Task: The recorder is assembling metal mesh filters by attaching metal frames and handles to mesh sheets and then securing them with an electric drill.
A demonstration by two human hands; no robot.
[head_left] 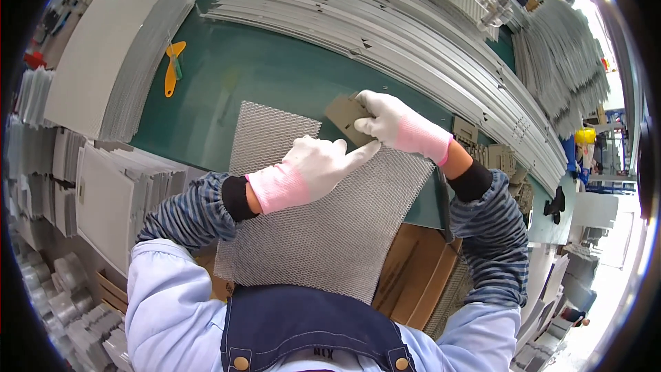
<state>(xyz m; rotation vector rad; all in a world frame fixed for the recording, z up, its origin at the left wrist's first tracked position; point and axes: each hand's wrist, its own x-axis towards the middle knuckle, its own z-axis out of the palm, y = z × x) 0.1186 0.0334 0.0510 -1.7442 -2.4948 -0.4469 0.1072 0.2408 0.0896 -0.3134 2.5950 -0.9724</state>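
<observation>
Both hands wear white gloves with pink cuffs. My right hand [389, 116] grips a flat grey-beige plate [340, 114] with small holes, thumb on its face and fingers at its far edge. The plate is tilted at the upper edge of a large silver mesh sheet [310, 234]. My left hand [313, 165] lies over the mesh. Its index finger is stretched toward the plate's lower corner and my right thumb, while the other fingers are partly bent and grasp nothing I can see. The mesh runs from the green table [200, 107] down toward my apron.
Long metal strips [330, 10] line the table's far side. A yellow scraper [173, 69] lies at left beside a stack of white panels [113, 45]. Several beige plates [499, 158] stand at right. Below the table edge is a cardboard box [413, 269].
</observation>
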